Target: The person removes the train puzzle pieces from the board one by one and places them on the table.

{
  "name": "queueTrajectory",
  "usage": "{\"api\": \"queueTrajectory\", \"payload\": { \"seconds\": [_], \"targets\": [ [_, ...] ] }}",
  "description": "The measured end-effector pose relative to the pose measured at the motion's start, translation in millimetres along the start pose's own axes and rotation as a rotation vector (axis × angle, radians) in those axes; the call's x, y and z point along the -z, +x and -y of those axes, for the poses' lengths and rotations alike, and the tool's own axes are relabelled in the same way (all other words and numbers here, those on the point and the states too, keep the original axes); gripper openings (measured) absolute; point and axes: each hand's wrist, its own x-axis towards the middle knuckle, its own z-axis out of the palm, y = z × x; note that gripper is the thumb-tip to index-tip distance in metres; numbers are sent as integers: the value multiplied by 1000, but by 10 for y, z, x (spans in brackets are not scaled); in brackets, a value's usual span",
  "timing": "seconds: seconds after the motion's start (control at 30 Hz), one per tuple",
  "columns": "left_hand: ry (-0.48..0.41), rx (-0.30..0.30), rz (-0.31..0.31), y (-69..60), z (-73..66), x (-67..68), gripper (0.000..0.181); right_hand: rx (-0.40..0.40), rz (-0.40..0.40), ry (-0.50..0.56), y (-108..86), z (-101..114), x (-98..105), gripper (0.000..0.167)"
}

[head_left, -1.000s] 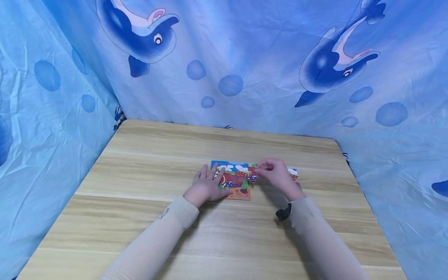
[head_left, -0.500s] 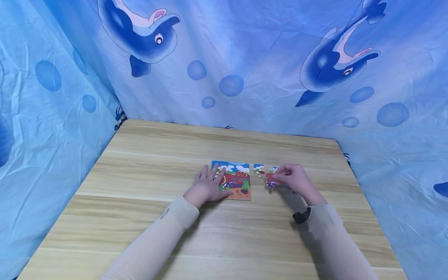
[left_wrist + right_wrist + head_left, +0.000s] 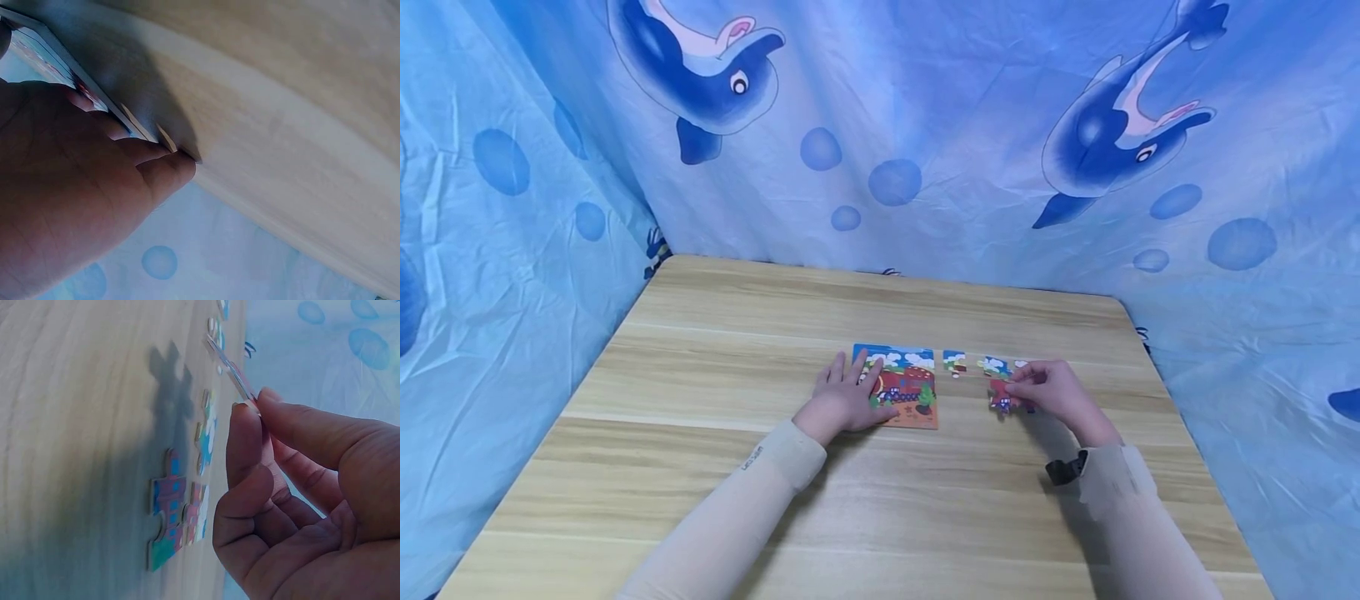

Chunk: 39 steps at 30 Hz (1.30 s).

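Pinched by the right hand [image 3: 1060, 396], a piece [image 3: 1001, 395] is held up, right of the board [image 3: 914, 385].
Gripping its edge probably keeps its print in sight; the left hand [image 3: 844, 403], spread on the board, perhaps steadies it. Loose pieces [image 3: 955, 360] lie right of the board.

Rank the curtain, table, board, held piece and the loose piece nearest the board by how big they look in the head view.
1. Curtain
2. Table
3. Board
Held piece, loose piece: too alike to rank, the former partly covered.
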Motion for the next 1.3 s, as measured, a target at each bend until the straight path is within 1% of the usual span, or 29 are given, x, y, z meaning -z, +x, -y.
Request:
{"api": "queueTrajectory", "payload": {
  "seconds": [0.13, 0.27, 0.47, 0.57, 0.8, 1.17, 1.3],
  "targets": [
    [1, 10, 21, 14, 2, -4, 102, -18, 13, 7, -11, -35, -12, 21],
    [0, 11, 18, 21, -2, -4, 101, -15, 5, -11, -1, -51, -31, 19],
    [-3, 11, 16, 36, 3, -9, 102, -15, -30, -113, 19, -37, -96, 15],
    [-3, 17, 19, 34, -2, -11, 102, -17, -40, -137, 34, -24, -138, 13],
    [-14, 21, 0, 13, -7, -16, 102, -29, -47, -149, 83, -30, -205, 14],
    [-12, 17, 8, 30, 0, -26, 102, -76, -45, -205, 71, 49, -263, 13],
    [-6, 19, 9, 38, 1, -23, 102, -66, -52, -218, 76, 54, -275, 12]
  ]
}}
